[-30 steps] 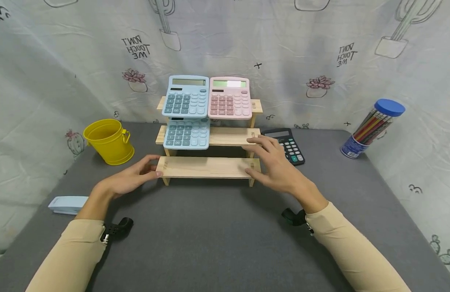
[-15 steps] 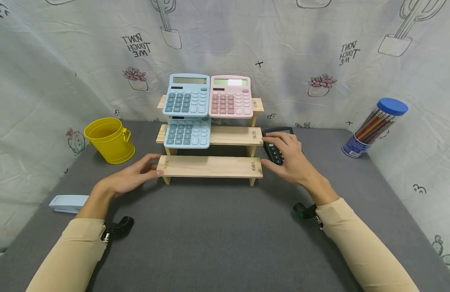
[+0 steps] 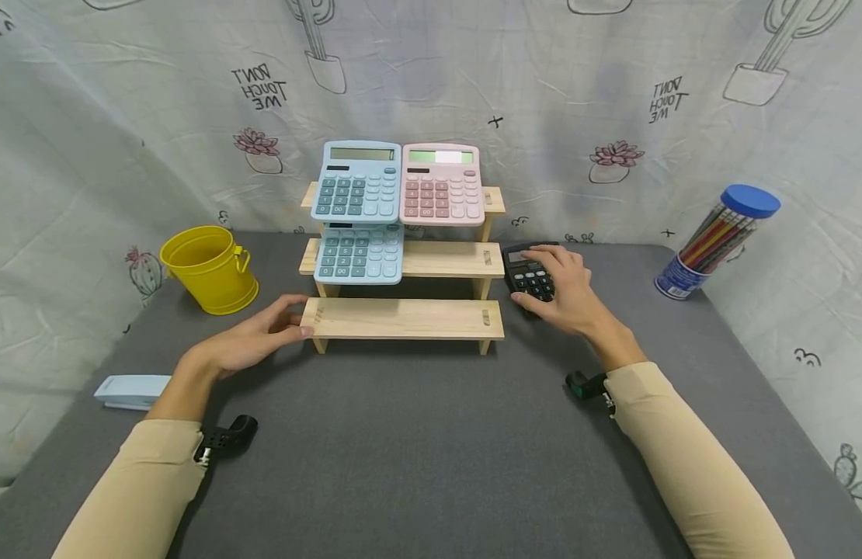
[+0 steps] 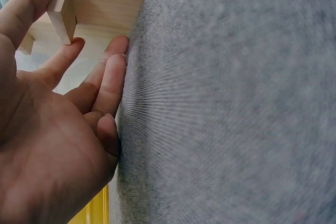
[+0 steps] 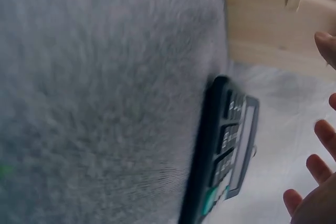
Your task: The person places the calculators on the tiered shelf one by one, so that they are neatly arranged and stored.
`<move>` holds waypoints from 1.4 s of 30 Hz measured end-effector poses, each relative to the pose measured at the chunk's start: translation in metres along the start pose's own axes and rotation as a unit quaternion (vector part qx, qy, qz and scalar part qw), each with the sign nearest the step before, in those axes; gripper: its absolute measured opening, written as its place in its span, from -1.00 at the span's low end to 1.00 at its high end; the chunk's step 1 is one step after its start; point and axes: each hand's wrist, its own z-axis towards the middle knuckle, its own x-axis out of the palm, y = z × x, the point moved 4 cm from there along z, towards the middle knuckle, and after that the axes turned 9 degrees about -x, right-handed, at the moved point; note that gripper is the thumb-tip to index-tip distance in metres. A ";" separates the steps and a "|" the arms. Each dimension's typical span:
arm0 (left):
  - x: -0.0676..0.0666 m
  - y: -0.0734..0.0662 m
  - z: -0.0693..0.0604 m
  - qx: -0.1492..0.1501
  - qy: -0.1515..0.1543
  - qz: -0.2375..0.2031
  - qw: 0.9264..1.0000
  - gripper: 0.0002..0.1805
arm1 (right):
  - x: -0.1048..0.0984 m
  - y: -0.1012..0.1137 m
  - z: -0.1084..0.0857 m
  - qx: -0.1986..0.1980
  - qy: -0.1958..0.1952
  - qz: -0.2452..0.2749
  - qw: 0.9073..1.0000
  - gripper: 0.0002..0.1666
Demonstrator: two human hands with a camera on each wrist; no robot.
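A three-tier wooden display rack [image 3: 403, 318] stands on the grey cloth. My left hand [image 3: 245, 339] holds the left end of its lowest board between thumb and index finger; in the left wrist view, the other fingers [image 4: 110, 82] lie near the cloth. Two calculators sit on the top tier, one blue [image 3: 357, 184] and one pink [image 3: 440, 186]. Another blue calculator [image 3: 358, 256] leans on the middle tier. Right of the rack lies a black calculator [image 3: 525, 272], partly covered by my right hand [image 3: 567, 293]. That hand hovers over it with spread fingers, apart from it in the right wrist view.
A yellow bucket [image 3: 210, 272] stands left of the rack, and a light-blue stapler-like object [image 3: 132, 390] lies behind the left forearm. Far right stands a blue-lidded tube of pencils [image 3: 714, 244]. A patterned curtain [image 3: 543, 85] closes off the back.
My right hand has moved right from the rack's right end to above the black calculator. The left hand stays at the lowest board.
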 end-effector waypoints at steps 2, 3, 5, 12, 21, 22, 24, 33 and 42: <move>0.001 0.001 -0.001 -0.004 -0.001 0.000 1.000 -0.18 | 0.002 -0.007 0.000 0.025 0.010 0.004 1.000 -0.17; 0.001 0.001 -0.001 -0.004 -0.001 0.001 1.000 -0.17 | 0.004 -0.010 0.000 0.038 0.016 0.006 0.999 -0.15; 0.002 0.001 -0.001 -0.005 -0.001 0.002 1.000 -0.17 | 0.006 -0.015 0.000 0.061 0.031 0.006 0.998 -0.12; 0.002 0.003 -0.001 0.000 -0.005 0.003 1.000 -0.20 | 0.012 -0.032 0.003 0.131 0.092 0.002 0.987 0.00; 0.002 0.004 -0.003 -0.007 -0.007 0.004 1.000 -0.20 | 0.017 -0.042 0.008 0.197 0.167 -0.006 0.966 0.18; 0.002 0.004 -0.003 -0.008 -0.008 0.004 1.000 -0.19 | 0.018 -0.043 0.009 0.203 0.173 -0.008 0.964 0.21; 0.001 0.003 -0.002 -0.008 -0.011 0.005 1.000 -0.19 | 0.019 -0.044 0.011 0.219 0.183 -0.012 0.958 0.25; -0.001 0.001 -0.001 -0.010 -0.011 0.014 1.000 -0.19 | 0.023 -0.047 0.010 0.274 0.183 -0.009 0.944 0.37; -0.001 0.001 -0.001 -0.010 -0.006 0.010 1.000 -0.17 | 0.022 -0.045 0.010 0.302 0.189 -0.008 0.934 0.35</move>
